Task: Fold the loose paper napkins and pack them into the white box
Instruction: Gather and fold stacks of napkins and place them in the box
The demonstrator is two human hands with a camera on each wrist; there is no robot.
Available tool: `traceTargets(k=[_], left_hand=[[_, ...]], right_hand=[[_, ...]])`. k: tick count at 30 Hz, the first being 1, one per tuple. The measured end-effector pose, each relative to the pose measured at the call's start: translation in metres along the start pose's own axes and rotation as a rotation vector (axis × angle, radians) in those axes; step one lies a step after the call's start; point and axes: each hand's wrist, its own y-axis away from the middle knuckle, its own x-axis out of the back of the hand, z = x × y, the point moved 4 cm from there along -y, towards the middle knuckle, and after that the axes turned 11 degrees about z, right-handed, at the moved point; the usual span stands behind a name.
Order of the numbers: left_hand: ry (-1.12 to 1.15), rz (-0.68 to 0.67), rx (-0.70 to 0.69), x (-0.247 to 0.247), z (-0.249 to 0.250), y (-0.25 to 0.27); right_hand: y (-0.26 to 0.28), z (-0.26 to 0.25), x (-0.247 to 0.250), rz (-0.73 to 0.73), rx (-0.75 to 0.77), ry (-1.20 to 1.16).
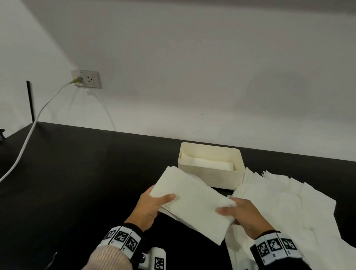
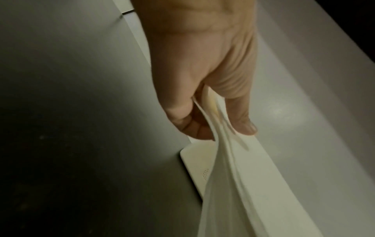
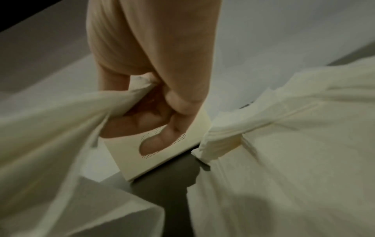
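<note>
1. The person holds a folded napkin point(image 1: 192, 203) above the dark counter point(image 1: 72, 179), just in front of the white box point(image 1: 210, 170).
2. The left hand point(image 1: 151, 208) pinches the napkin's left end, thumb on top and fingers beneath; the right hand point(image 1: 243, 213) pinches the right end in the same way.
3. The box sits by the wall with folded napkins already lying inside it.
4. A spread of loose napkins point(image 1: 295, 209) lies on the counter to the right of the box, touching it.
5. The step in hand looks like carrying a finished fold to the box.
6. The next move probably calls for lifting the napkin over the near wall, keeping its layers together, and laying it flat on those inside.
7. Many loose napkins remain, so the task seems far from done.
</note>
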Motion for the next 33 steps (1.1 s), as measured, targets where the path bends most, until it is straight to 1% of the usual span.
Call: traceTargets(k=[3,5,8,12,14,16,19,20,21,23,24,25,27,30,33], left_hand=[[0.047,-0.041,0.041,-0.01,-0.002,0.004],[0.054,-0.035,0.046,-0.014,0.001,0.008],[0.066,-0.027,0.037,-0.018,0.001,0.011],[0.159,-0.087,0.063,-0.023,-0.003,0.017],[0.172,-0.086,0.072,-0.024,-0.004,0.019],[0.1,-0.032,0.072,-0.022,-0.006,0.018],[-0.141,0.116,0.088,-0.018,-0.009,0.018],[-0.201,0.112,0.128,-0.018,-0.009,0.019],[-0.215,0.065,0.189,-0.019,-0.011,0.02],[-0.12,-0.084,0.318,-0.024,-0.015,0.02],[-0.042,-0.143,0.348,-0.028,-0.016,0.019],[0.038,-0.172,0.362,-0.033,-0.014,0.019],[0.143,-0.171,0.339,-0.039,-0.01,0.019],[0.239,-0.118,0.259,-0.045,-0.001,0.022],[0.296,-0.098,0.194,-0.048,0.006,0.024]], right_hand=[[0.004,0.001,0.0,-0.036,-0.066,-0.198],[0.008,-0.002,0.001,-0.046,-0.084,-0.286],[0.009,-0.007,0.001,-0.057,-0.095,-0.371],[0.006,-0.007,0.0,-0.037,-0.152,-0.465],[0.004,-0.004,-0.001,-0.017,-0.19,-0.505],[0.003,-0.001,-0.002,-0.016,-0.209,-0.543],[0.002,-0.002,-0.003,-0.022,-0.202,-0.548],[0.002,-0.003,-0.003,-0.03,-0.197,-0.544],[0.002,-0.005,-0.004,-0.041,-0.194,-0.541],[0.005,-0.008,-0.004,-0.068,-0.179,-0.521],[0.007,-0.009,-0.004,-0.077,-0.173,-0.5],[0.01,-0.009,-0.006,-0.087,-0.166,-0.472],[0.013,-0.01,-0.01,-0.113,-0.149,-0.408],[0.014,-0.008,-0.012,-0.127,-0.142,-0.345],[0.017,-0.008,-0.013,-0.145,-0.12,-0.307]])
